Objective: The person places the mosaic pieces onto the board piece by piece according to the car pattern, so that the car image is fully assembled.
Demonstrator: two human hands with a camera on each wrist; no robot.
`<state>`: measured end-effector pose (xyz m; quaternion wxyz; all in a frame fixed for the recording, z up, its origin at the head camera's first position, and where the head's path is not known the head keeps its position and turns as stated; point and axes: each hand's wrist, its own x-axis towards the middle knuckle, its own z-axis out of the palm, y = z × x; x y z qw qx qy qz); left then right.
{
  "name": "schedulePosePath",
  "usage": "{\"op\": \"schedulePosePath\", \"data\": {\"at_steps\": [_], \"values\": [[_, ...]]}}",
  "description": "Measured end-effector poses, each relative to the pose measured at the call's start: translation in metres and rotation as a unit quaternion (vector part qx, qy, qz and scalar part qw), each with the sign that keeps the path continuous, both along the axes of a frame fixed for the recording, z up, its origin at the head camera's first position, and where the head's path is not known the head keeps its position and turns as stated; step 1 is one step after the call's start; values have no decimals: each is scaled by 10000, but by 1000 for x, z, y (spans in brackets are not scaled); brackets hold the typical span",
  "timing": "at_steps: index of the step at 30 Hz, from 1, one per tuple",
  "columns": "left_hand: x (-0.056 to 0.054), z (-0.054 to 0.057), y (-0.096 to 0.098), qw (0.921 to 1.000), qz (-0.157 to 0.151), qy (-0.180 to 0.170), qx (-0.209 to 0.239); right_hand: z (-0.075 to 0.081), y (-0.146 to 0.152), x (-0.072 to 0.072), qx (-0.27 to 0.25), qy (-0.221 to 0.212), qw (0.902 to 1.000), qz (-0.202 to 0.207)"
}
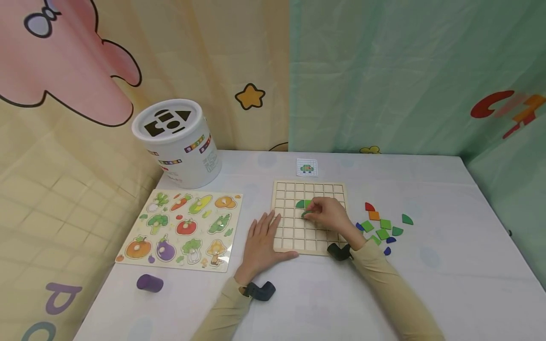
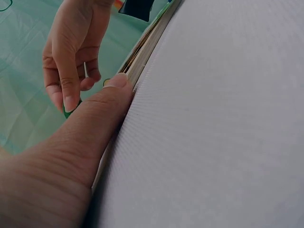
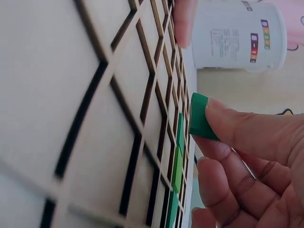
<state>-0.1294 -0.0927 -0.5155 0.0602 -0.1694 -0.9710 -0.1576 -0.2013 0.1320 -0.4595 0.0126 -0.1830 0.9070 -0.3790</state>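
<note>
A wooden grid board [image 1: 290,239] lies on the table. My left hand [image 1: 262,239] rests at its left side with fingers straight and spread; in the left wrist view, the thumb [image 2: 102,107] lies against the board's near edge. Thumb and finger of my right hand [image 1: 328,213] pinch a dark green tile [image 3: 200,116] above the upper middle of the grid. Set in the cells beside that hand are a dark green rounded tile [image 1: 300,204] and a light green tile [image 1: 308,203]; the right wrist view shows another dark green tile [image 3: 172,209] past them.
Loose red, orange, green and blue tiles [image 1: 382,234] are scattered right of the board. Behind it lies a small picture card [image 1: 307,167]. To the left are a vegetable puzzle board [image 1: 179,241], a white bucket [image 1: 187,166] with a slotted lid and a purple cylinder [image 1: 150,283].
</note>
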Motion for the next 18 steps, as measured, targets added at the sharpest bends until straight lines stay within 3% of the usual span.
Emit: {"op": "schedulePosePath", "data": {"at_steps": [18], "values": [[0,0,-1,10000,-29,-67,-4,1,-39,-13,263,-213,9994,91]]}}
